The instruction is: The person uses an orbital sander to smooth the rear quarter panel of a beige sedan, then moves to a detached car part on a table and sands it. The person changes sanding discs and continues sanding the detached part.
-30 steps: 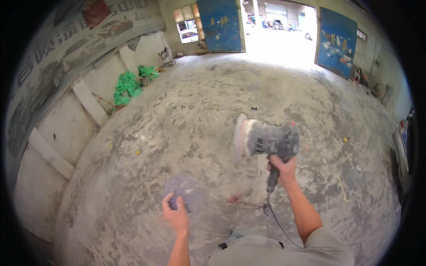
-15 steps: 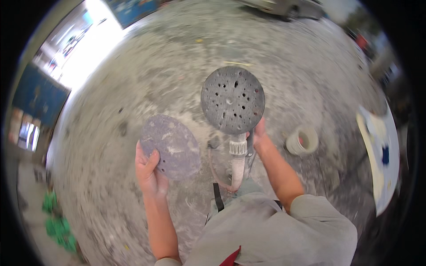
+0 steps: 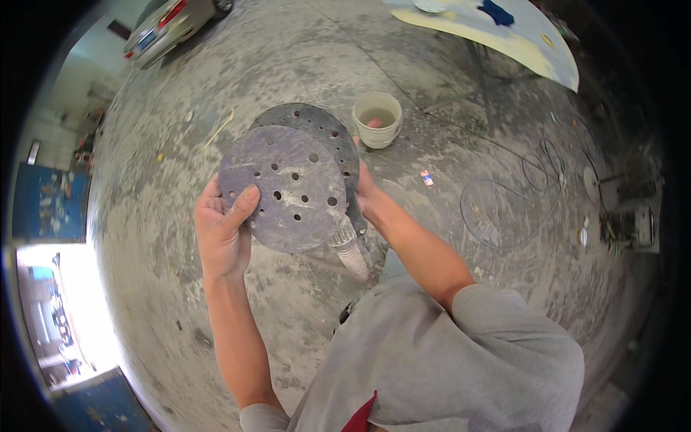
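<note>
A round purple sanding disc (image 3: pixel 288 162) with several holes is pinched at its left edge by my left hand (image 3: pixel 227 227), thumb on the front face. Behind it, partly covered, is the dark, perforated round pad of a sander (image 3: pixel 317 115), its face turned up toward me. The disc overlaps the pad's lower left; whether they touch I cannot tell. My right hand (image 3: pixel 366 189) supports the sander from behind at its right side, with most of its fingers hidden. A ribbed pale hose (image 3: pixel 350 253) runs down from the sander toward my body.
A white bucket (image 3: pixel 378 137) with liquid stands on the floor beyond my right hand. A cream-coloured curved panel (image 3: pixel 497 39) lies at the far right. Looped dark cable (image 3: pixel 536 194) crosses the floor at right. A silver car (image 3: pixel 176 29) is at the far left.
My view has swung to the right. The sanding disc has come from beside the sander to in front of its pad, and its holes now face me more squarely.
</note>
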{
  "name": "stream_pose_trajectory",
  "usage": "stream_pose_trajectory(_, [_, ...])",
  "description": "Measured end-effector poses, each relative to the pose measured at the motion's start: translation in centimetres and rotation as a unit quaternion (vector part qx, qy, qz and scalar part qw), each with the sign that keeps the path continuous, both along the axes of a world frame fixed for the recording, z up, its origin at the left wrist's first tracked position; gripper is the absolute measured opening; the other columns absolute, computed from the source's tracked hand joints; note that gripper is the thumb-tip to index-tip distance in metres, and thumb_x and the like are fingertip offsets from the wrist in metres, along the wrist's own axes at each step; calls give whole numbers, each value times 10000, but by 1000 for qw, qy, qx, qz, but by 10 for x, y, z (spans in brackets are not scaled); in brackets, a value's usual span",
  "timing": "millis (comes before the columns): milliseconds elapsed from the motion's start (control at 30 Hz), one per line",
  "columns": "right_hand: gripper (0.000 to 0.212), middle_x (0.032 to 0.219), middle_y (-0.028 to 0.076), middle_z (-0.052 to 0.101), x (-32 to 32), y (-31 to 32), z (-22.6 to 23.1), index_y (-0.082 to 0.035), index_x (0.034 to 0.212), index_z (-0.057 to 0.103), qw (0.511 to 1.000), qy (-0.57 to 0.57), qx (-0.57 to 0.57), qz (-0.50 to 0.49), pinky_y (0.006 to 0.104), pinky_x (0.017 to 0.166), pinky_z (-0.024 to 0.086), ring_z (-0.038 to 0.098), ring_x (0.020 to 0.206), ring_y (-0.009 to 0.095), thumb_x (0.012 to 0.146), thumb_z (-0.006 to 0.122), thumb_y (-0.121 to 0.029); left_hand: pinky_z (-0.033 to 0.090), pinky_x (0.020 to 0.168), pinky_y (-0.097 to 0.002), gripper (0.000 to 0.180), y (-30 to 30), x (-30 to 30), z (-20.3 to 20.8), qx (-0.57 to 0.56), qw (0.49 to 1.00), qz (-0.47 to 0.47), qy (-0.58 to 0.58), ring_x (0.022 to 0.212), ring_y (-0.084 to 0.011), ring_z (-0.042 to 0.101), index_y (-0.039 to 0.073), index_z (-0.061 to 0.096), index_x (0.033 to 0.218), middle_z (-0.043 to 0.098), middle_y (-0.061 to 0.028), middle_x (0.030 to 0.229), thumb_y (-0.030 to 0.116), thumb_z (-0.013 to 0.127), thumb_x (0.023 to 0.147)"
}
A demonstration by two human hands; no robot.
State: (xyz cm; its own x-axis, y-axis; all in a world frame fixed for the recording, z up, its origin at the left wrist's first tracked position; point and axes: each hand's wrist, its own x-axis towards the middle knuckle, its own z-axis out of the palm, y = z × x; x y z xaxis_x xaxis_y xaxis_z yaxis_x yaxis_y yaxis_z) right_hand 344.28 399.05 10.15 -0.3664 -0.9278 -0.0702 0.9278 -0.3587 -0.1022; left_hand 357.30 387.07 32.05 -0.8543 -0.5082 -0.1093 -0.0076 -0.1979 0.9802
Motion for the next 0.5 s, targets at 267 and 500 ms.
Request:
stream_pose_trajectory(267, [940,819,116,750,-70,28,-38,-75,1372,631,995,80,-8,-59,252,325,444,589,395,150,935,400,-875,552,914,-299,398,19,-80,-36,-124,990,-58,-34,967,-153,716,-56,711,1205,775,-98,1085,79,883,872])
stream_pose_trajectory(500, [1076,1658,148,434,-84,14,-63,-117,1646,369,996,51,-76,5,540,1232,420,464,1498,331,864,585,-824,572,787,-271,357,-9,-94,-29,-221,967,-117,-55,834,-122,715,-55,747,1127,781,-79,965,119,905,858])
